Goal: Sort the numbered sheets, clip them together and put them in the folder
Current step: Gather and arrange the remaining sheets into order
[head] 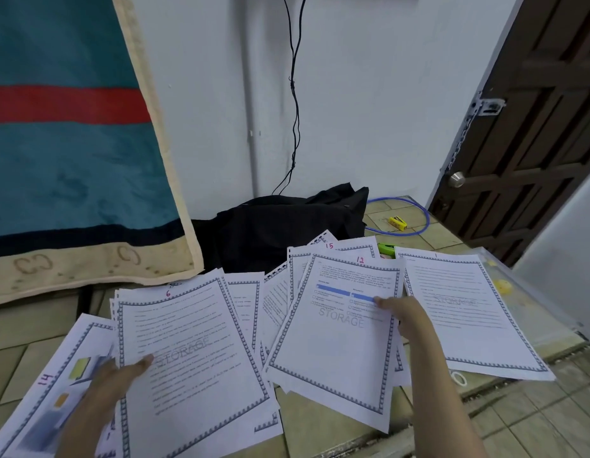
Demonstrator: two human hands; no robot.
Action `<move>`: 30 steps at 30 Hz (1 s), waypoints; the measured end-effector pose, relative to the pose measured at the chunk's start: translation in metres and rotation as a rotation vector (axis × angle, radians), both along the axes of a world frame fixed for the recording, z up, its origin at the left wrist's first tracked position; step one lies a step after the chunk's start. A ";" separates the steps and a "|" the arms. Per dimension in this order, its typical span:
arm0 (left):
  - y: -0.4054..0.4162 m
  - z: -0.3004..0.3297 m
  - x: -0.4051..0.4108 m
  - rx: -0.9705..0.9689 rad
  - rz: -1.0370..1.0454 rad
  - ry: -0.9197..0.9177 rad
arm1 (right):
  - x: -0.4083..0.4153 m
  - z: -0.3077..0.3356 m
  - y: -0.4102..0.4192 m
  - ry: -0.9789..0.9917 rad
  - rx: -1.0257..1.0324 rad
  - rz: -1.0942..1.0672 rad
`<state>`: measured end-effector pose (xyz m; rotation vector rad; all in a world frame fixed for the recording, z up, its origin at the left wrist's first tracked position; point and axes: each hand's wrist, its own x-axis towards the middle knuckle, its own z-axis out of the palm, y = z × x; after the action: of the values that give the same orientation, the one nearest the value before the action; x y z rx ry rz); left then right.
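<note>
The numbered sheets lie fanned across a tiled floor (320, 434), thin white paper, each with a toothed blue-grey printed border, lines of small text and a grey "STORAGE" watermark, with a handwritten number at the top. Sheet 6 (194, 352) tops the left pile; the left hand (118, 375) grasps its left edge, thumb lying on the page near the watermark, the other fingers hidden under the paper. Beneath and to the left sits sheet 14 (52, 404), turned sideways, printed with yellow and blue picture blocks. Sheet 12 (340, 338), carrying a blue bar and checkbox lines, tilts over the middle pile; the right hand (399, 312) pinches its right edge, thumb on top. Behind it peeks sheet 15 (333, 251), its left edge punched with holes. Sheet 1 (469, 312) lies to the right on a clear plastic folder (531, 312) that has yellow marks showing through it. Just past the sheets rests a green stapler-like object (386, 250), partly hidden. Farther back lie a crumpled black cloth (287, 226), a small yellow object (397, 223) inside a loop of blue cable (426, 216), a plush teal blanket (72, 160) with a red stripe and cream border, and a dark wooden door (545, 127) with a round metal knob.
</note>
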<state>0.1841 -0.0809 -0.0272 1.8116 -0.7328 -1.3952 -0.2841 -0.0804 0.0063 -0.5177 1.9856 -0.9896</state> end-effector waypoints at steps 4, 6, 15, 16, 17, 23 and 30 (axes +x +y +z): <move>-0.001 -0.002 0.001 -0.005 -0.004 0.008 | 0.005 0.002 -0.001 -0.168 -0.048 0.007; -0.001 -0.004 0.003 -0.001 -0.014 -0.001 | 0.004 -0.005 -0.001 -0.241 -0.050 0.036; 0.001 -0.004 0.003 -0.029 -0.027 -0.003 | 0.022 -0.011 0.007 -0.125 -0.184 0.037; 0.003 -0.003 0.004 -0.037 -0.038 -0.013 | 0.022 -0.013 0.008 -0.129 -0.180 0.028; 0.004 -0.003 0.004 -0.046 -0.044 -0.022 | 0.023 -0.015 0.008 -0.133 -0.172 0.019; 0.011 0.008 0.001 -0.071 -0.053 -0.046 | 0.030 -0.021 0.011 -0.065 -0.205 0.056; 0.015 0.009 -0.001 -0.075 -0.075 -0.079 | 0.021 0.045 0.016 0.398 -0.498 0.170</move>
<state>0.1828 -0.0662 -0.0183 1.8059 -0.8904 -1.3316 -0.2633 -0.0641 0.0510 -1.2162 1.9791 -1.3576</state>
